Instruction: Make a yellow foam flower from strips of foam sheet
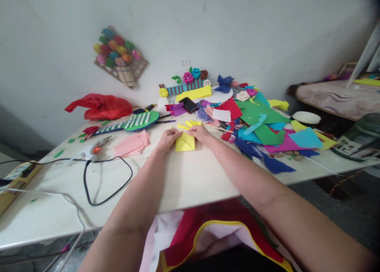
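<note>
A folded yellow paper square (185, 142) lies on the white table (184, 181), creased into triangles. My left hand (168, 138) pinches its upper left corner. My right hand (201, 133) presses on its upper right edge. Both arms reach forward across the table. Just behind the hands lie several small yellow paper strips (189, 124).
A stack of pink paper (131, 144) lies to the left, beside a glue gun (92, 150) with a black cable (102, 185). A heap of coloured paper scraps (261, 129) fills the right. A red plastic bag (99, 106), a green striped craft piece (133, 122) and paper flowers (190, 82) stand behind.
</note>
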`<state>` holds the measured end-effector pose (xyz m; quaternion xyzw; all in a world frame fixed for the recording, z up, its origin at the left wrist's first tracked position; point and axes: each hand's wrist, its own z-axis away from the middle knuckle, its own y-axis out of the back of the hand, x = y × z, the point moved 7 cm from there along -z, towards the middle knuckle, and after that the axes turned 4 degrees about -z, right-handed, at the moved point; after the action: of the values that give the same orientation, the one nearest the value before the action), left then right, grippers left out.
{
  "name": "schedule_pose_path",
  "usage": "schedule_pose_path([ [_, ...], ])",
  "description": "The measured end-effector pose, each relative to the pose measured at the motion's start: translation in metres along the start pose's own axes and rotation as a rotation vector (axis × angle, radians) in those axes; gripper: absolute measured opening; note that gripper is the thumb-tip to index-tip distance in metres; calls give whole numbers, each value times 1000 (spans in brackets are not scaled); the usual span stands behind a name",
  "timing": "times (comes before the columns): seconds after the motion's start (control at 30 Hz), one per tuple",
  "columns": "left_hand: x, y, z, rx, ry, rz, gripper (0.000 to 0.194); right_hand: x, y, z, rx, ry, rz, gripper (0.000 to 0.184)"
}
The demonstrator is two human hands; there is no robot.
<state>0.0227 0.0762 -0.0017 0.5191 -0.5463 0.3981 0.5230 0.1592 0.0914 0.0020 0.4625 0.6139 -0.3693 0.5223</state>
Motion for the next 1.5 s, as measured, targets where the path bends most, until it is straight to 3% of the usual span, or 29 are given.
schedule_pose_path([
  [0.2,0,-3,0,-9,27,22,30,-3,1,1,38,-20,-34,31],
  [0.4,0,-1,1,25,31,67,31,3,-2,0,-10,-57,-77,33],
  [0.67,-1,-3,0,42,52,77,33,0,1,1,50,-70,-67,33],
  [0.9,1,5,-1,129,3,2,29,7,-1,0,21,-123,-60,35],
  [1.3,2,4,-2,134,6,43,31,9,0,-4,25,-86,-65,38],
  [1.5,3,-2,0,76,32,81,36,10,-1,-4,16,-76,-70,36],
])
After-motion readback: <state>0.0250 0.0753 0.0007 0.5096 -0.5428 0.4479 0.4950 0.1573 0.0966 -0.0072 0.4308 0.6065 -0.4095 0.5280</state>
